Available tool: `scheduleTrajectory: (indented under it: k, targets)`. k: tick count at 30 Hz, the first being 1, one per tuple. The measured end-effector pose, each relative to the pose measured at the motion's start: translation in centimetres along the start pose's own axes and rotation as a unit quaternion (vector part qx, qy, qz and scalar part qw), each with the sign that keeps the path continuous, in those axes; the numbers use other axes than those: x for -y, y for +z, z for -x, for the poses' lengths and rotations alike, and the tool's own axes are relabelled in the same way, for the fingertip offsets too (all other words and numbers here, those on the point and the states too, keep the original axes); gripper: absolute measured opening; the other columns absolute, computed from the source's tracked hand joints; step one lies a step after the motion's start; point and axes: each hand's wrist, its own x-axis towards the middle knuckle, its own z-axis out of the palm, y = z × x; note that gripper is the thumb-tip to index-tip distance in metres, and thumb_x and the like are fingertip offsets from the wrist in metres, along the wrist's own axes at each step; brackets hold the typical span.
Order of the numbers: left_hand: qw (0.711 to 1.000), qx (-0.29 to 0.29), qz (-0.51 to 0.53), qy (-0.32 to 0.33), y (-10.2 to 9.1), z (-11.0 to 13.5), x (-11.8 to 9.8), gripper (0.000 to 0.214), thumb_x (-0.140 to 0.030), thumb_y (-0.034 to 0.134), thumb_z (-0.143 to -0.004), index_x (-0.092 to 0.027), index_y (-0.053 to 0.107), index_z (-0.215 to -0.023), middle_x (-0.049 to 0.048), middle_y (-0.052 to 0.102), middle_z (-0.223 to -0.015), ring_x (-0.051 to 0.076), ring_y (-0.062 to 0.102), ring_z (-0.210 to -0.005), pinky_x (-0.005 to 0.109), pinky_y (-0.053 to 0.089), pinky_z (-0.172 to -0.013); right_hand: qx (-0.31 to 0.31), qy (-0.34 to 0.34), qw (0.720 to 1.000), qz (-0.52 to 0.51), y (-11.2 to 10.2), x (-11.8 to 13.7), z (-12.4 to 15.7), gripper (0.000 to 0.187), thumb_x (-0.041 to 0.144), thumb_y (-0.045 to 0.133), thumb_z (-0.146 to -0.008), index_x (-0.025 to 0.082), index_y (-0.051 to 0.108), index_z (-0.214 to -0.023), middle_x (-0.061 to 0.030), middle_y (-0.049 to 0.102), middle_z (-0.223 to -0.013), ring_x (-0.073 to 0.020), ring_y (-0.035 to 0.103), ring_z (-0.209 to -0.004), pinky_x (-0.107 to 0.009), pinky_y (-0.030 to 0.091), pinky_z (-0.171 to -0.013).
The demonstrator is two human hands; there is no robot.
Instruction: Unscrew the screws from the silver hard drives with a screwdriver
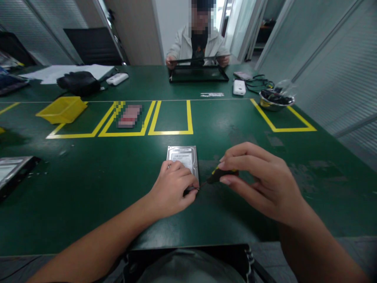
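A silver hard drive point(193, 157) with a white label lies on the green table in front of me, its far end showing. My left hand point(175, 184) is closed over its near part, fingers on top and thumb at the near corner, hiding much of it. Between thumb and forefinger a small dark part shows, too small to name. My right hand point(256, 177) pinches the black and yellow handle of a screwdriver point(216, 175). Its shaft slants down to the left, and the tip meets the right near corner of the drive beside my left thumb; the exact contact is hard to make out.
Yellow tape outlines mark the green table point(123, 157). Around them are a yellow bin point(63, 110), a blurred pink item point(129, 116) and a metal bowl point(275, 103) of dark parts. A black-edged device point(17, 171) lies left. Opposite, a person point(179, 43) holds a panel above a black frame point(198, 80).
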Motion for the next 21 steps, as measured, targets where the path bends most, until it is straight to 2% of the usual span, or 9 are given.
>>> scheduleTrajectory:
  k: [7, 13, 17, 21]
  targets:
    - [1.000, 0.002, 0.001, 0.000, -0.1, 0.0, -0.1, 0.006, -0.026, 0.063, -0.083, -0.024, 0.068, -0.085, 0.0011, 0.067, -0.083, 0.025, 0.051, -0.092, 0.044, 0.028, -0.086, 0.044, -0.030, 0.998, 0.013, -0.8, 0.2, -1.1, 0.024, 0.019, 0.066, -0.090, 0.019, 0.062, -0.113, -0.0048, 0.070, -0.105, -0.0150, 0.066, -0.097, -0.025, 0.055, -0.082]
    - [1.000, -0.014, -0.011, 0.008, 0.0, 0.0, -0.1, 0.006, -0.027, 0.063, -0.083, -0.023, 0.066, -0.081, 0.0023, 0.066, -0.082, 0.025, 0.051, -0.091, 0.045, 0.029, -0.085, 0.133, -0.043, 0.990, -0.008, -1.5, 0.6, -2.5, 0.019, 0.014, 0.060, -0.092, 0.019, 0.064, -0.110, -0.0041, 0.067, -0.111, -0.0135, 0.064, -0.100, -0.024, 0.054, -0.084]
    - [0.999, -0.028, -0.033, 0.016, 0.2, 0.1, 0.0, 0.008, -0.029, 0.062, -0.083, -0.023, 0.067, -0.083, 0.0045, 0.069, -0.091, 0.027, 0.053, -0.096, 0.045, 0.030, -0.085, 0.189, -0.041, 0.981, 0.000, -1.9, 1.2, -3.9, 0.020, 0.013, 0.055, -0.093, 0.020, 0.066, -0.109, -0.0048, 0.064, -0.112, -0.0142, 0.061, -0.097, -0.025, 0.051, -0.081]
    - [0.998, -0.023, -0.046, 0.020, 0.3, 0.1, 0.2, 0.012, -0.032, 0.062, -0.084, -0.023, 0.069, -0.087, 0.0058, 0.070, -0.097, 0.029, 0.054, -0.100, 0.047, 0.031, -0.087, 0.241, -0.023, 0.970, 0.006, -2.2, 2.0, -5.4, 0.016, 0.015, 0.053, -0.095, 0.017, 0.067, -0.103, -0.0061, 0.061, -0.107, -0.0133, 0.058, -0.091, -0.025, 0.046, -0.078]
